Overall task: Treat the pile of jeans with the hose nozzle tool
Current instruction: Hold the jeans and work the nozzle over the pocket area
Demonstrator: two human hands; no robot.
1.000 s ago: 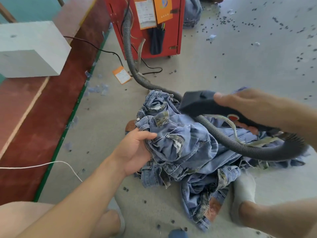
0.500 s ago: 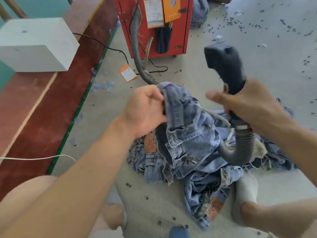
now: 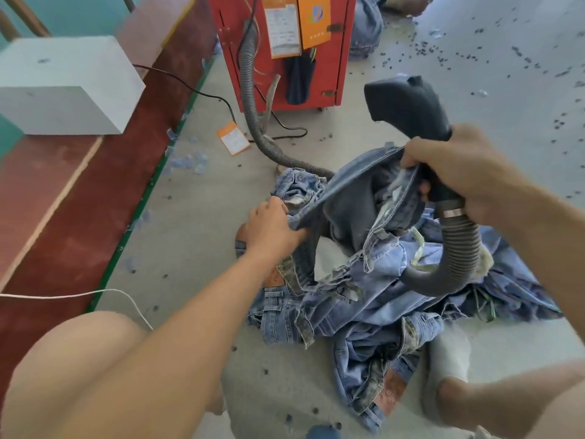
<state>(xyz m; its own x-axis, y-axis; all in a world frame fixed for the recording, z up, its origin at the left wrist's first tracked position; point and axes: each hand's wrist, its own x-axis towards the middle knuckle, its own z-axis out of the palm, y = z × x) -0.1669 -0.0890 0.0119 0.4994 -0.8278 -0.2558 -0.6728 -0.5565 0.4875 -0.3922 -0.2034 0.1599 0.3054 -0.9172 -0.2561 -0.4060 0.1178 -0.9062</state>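
- A pile of jeans (image 3: 380, 315) is heaped on the concrete floor (image 3: 196, 236), in front of a red machine (image 3: 281, 52).
- One pair of jeans (image 3: 354, 204) is lifted off the top of the pile, its waistband stretched open between both hands.
- The left hand (image 3: 269, 228) is closed on the near-left end of that waistband, the cloth pinched under curled fingers (image 3: 292, 232).
- The right hand (image 3: 459, 175) is wrapped round the neck of the black hose nozzle tool (image 3: 405, 104), just above the metal collar; the far end of the waistband is caught under the same fingers (image 3: 411, 158), against the handle.
- The nozzle head is pointed up and to the left, above the opened jeans and apart from the denim.
- The ribbed grey hose (image 3: 456, 258) is looped down from the right hand, rested on the pile, and run behind the lifted jeans to the machine.
- A white block (image 3: 66, 90) is set on the red ledge (image 3: 76, 198) at the left.
- An orange tag (image 3: 232, 138) is seen on the floor near the hose.
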